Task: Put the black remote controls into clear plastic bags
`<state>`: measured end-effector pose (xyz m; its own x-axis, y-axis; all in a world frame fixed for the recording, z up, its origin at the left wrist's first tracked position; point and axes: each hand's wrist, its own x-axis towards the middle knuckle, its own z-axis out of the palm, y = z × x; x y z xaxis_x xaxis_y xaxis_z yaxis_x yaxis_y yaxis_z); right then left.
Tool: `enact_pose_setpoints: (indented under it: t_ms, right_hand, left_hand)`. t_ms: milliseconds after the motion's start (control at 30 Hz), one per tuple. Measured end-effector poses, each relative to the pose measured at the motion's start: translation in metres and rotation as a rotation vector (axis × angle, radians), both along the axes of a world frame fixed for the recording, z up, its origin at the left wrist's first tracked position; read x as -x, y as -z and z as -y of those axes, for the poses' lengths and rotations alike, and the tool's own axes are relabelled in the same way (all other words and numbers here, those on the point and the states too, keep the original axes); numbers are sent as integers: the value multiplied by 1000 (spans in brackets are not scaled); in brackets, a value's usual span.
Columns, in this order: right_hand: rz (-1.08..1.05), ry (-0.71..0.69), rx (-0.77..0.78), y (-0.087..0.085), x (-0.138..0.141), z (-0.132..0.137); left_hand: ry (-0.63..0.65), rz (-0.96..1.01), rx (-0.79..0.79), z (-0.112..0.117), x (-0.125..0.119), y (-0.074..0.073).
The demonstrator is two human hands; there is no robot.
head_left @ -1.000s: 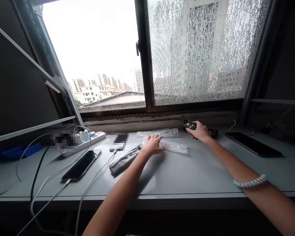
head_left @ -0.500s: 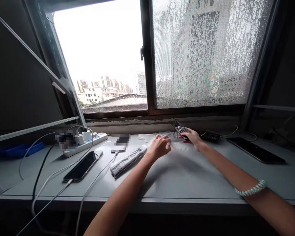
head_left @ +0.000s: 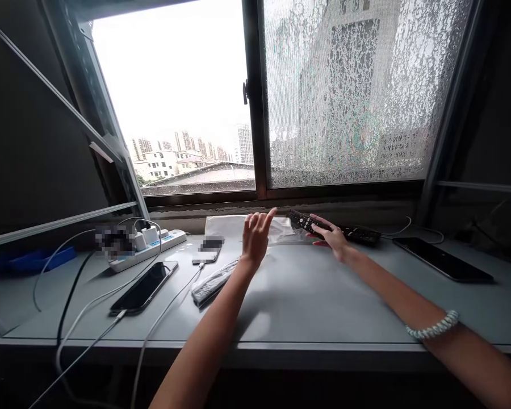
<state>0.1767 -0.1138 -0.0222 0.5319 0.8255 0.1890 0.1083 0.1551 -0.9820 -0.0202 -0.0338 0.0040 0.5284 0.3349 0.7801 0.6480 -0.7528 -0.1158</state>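
Note:
My right hand grips a black remote control with pale buttons, held tilted over the back of the desk. My left hand is raised with its fingers apart, in front of a white translucent plastic sheet or bag lying along the window sill. Whether the fingertips touch that plastic is hard to tell. A long dark item in clear plastic wrap lies beside my left forearm, which covers part of it. Under my right hand shows something red, mostly hidden.
On the left lie a charging phone, a power strip with plugs, loose cables and a blue tray. A smaller phone-like device is partly blurred. To the right are black devices and a dark tablet.
My left hand has moved left and up, its fingers spreading. The plastic now stretches further left along the sill. The remote in my right hand has turned and shifted slightly left.

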Motion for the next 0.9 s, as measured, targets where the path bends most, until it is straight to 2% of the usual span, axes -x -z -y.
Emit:
enact_pose_setpoints:
  t_ms: [67, 233, 300, 367, 467, 567, 667, 767, 900]
  right_hand:
    - [125, -17, -29, 2, 0, 1]
    - [830, 25, -38, 3, 1, 6]
    - [879, 37, -24, 2, 4, 7]
    - [753, 49, -55, 0, 9, 6]
    - [410, 94, -129, -3, 11, 3]
    - [128, 173, -87, -6, 5, 1]
    - [29, 253, 45, -7, -6, 2]
    - [-15, 280, 148, -7, -15, 2]
    - [-168, 288, 114, -6, -22, 2]
  left_hand:
    - [-32, -56, 80, -5, -5, 9]
    - [-30, -151, 272, -11, -13, 27]
    - [-20, -175, 317, -12, -13, 29]
    - [-16, -150, 343, -12, -13, 29]
    - [-4, -69, 365, -14, -13, 27]
    - [-4, 23, 414, -15, -14, 28]
    - [-19, 92, 436, -16, -15, 29]
    - [-32, 134, 388, -14, -16, 29]
    - [7, 164, 352, -11, -14, 27]
